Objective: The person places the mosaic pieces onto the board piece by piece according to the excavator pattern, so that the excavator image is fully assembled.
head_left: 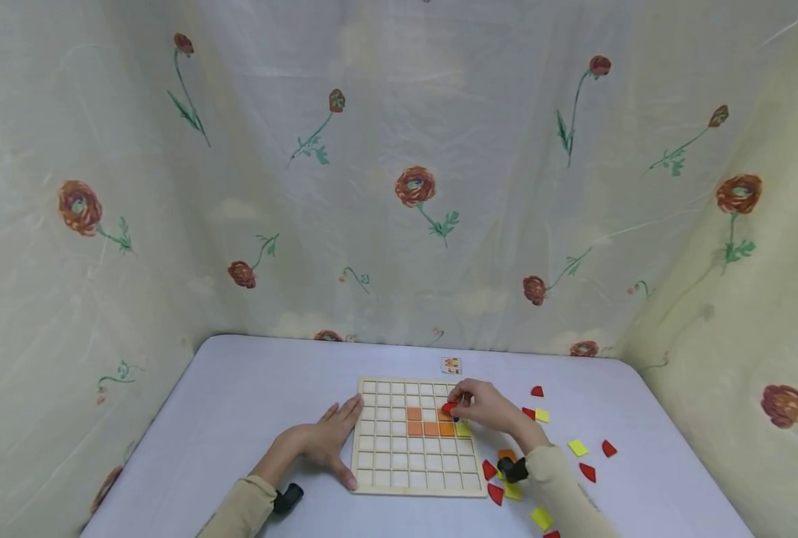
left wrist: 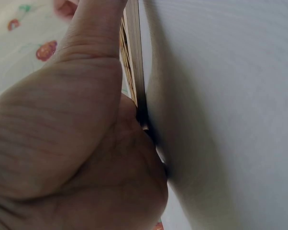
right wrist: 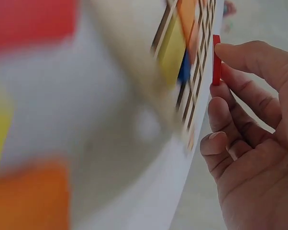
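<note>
Right hand (head_left: 486, 407) pinches red tile (head_left: 448, 408) btwn thumb and forefinger, over upper-right cells of grid board (head_left: 415, 482). Left hand (head_left: 328, 437) flat, fingers straight, pressing board's left edge on tabletop (head_left: 251, 403). On board: 4 orange tiles (head_left: 430, 428), 1 yellow tile (head_left: 463, 430) by right edge.

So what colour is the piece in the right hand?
Red piece, clearest in the right wrist view.
</note>
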{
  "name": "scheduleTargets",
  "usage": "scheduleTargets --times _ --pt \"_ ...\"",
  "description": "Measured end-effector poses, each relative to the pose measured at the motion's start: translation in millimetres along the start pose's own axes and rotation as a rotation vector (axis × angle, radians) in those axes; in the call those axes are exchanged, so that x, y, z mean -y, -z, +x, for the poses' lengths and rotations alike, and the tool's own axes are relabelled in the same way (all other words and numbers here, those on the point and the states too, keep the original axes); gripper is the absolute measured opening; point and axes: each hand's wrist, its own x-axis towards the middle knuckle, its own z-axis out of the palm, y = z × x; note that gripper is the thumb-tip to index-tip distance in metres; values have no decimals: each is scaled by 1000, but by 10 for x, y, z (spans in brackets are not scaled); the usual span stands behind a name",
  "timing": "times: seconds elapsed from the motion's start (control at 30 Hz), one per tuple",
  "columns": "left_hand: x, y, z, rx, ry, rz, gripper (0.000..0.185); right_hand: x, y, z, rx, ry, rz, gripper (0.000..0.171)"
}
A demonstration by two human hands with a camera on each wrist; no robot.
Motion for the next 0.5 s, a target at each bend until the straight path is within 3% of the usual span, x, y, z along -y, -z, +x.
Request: scheduleTargets --times 0.23,0.5 --pt "-4 3 6 15 2 4 141 164 -198 134 70 84 -32 13" --pt "-36 17 -33 3 12 14 141 158 -254 226 105 75 -57 13"
